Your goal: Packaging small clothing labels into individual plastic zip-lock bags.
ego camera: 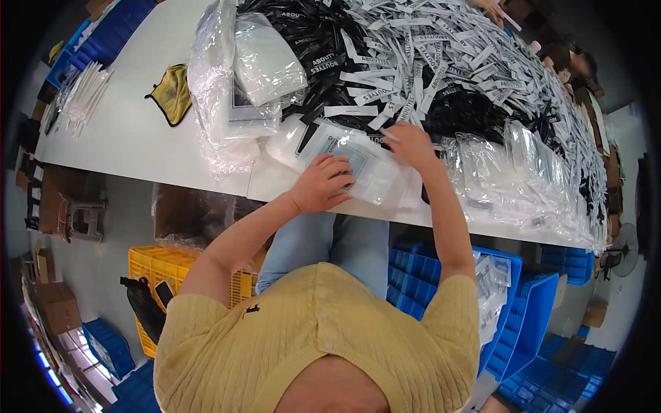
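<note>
My left hand (325, 183) lies with fingers apart on top of a printed plastic bag (365, 160) at the table's near edge. The bag is flat, part clear, with a grey printed panel. A thin white strip (391, 135) is pinched in the fingertips of my right hand (411, 144), just above the bag's far right side. Beyond my hands spreads a heap of white printed strips (423, 62). Black printed strips (320, 57) lie among them, and both kinds bear writing.
Clear plastic packs (268, 62) are piled left of my hands, beside a yellow cloth (173, 95). More clear bags (506, 170) lie to the right on the white table (119, 139). Below stand a yellow crate (155, 268) and blue bins (532, 315). Another person's hand (488, 6) reaches in at the far side.
</note>
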Motion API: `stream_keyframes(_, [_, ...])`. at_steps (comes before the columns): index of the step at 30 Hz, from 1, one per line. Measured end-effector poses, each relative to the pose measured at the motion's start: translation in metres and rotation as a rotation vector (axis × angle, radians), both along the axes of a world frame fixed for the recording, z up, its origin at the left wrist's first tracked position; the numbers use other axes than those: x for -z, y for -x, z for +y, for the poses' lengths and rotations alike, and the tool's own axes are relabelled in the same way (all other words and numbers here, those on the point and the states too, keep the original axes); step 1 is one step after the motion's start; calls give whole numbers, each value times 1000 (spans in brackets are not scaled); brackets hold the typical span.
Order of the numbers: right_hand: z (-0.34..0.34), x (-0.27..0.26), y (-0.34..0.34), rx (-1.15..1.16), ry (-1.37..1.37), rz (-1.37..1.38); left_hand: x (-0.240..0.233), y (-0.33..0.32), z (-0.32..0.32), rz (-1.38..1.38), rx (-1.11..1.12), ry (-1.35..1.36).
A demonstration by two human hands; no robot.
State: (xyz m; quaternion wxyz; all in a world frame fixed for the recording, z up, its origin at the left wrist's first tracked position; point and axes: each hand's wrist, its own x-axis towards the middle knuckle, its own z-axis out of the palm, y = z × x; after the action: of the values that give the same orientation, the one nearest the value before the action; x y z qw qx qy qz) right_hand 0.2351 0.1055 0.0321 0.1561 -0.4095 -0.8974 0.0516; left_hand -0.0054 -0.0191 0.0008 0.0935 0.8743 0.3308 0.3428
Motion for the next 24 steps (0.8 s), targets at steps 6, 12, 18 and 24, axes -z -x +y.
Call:
stream_keyframes(6, [8,-7,19,-25,70,-310,-2,-2,-3,39,-24,-14])
stream_keyframes(12, [-4,-18,1,178,22,44,14,-1,4,-271,-122,29])
stream_keyframes(18, [-44,-10,2,275,361,1206,6,-4,5,-479,-318,362])
stream_keyframes(24, [-98,36,46,283,392,1365,-8,-7,18,-639,-374,636])
